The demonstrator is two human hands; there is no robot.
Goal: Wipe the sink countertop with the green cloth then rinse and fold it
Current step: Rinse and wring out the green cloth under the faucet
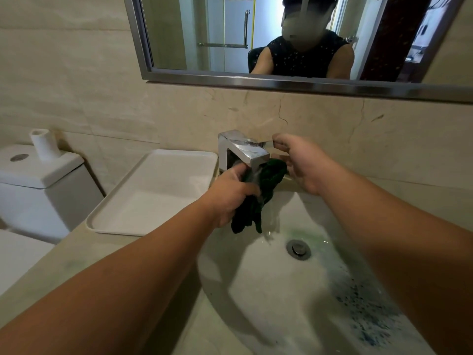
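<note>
Room: sink (256, 290) bowl open below; tray (153, 190) just left of tap (245, 149)
Cloth (258, 196): dark green, bunched, wet under tap
Left hand (230, 193): fingers gripping cloth
Right hand (302, 162): fingers pinching tap handle

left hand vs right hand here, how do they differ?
The left hand is fisted around the bunched green cloth under the faucet spout; the right hand holds no cloth and pinches the faucet's lever. The left hand sits lower, over the sink basin; the right hand is higher, nearer the wall. The left hand is in the running water; the right is beside it. Both are bare, reaching toward the faucet.
</note>
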